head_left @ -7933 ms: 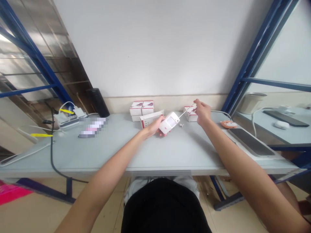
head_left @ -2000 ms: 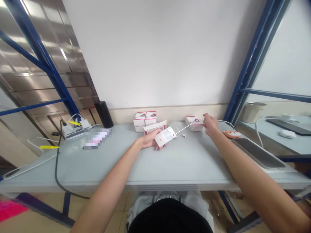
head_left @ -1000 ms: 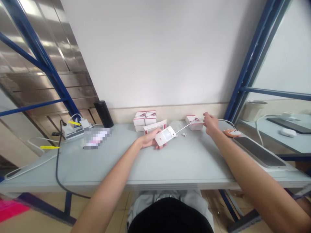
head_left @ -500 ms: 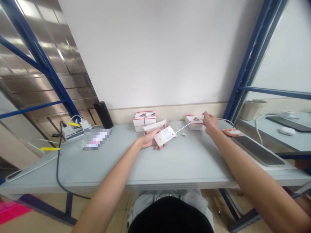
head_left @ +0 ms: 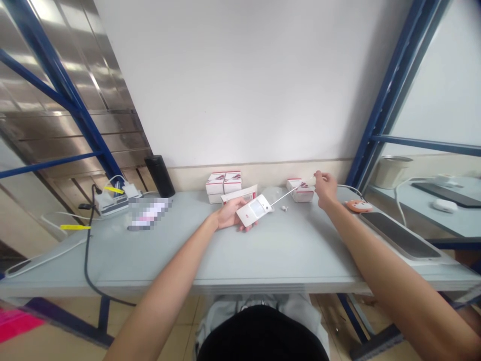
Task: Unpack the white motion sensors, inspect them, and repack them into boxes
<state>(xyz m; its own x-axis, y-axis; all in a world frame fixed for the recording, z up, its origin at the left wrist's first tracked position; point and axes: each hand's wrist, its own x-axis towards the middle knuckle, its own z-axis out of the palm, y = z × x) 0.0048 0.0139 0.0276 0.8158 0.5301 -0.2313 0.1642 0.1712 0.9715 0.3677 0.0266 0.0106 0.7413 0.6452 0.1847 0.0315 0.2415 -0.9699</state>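
Observation:
My left hand is wrapped around a flat white piece with a pale rectangular window, a small dark dot and a red mark. A thin, straight white cord runs from its upper right end up to my right hand. The fingers of my right hand pinch the far end of that cord, above the table and just right of a small white and red box. Between the hands, a small white piece, too small to name, lies on the table. Behind my left hand rests an opened white carton.
White and red boxes stand by the wall, with a black cylinder farther left. A power strip and loose cables occupy the table's left side. On the right lie an orange and white object and a dark-topped flat device.
Both hands keep their holds, and the cord stays stretched between them. The flat white piece has shifted very slightly left; the view has moved a little.

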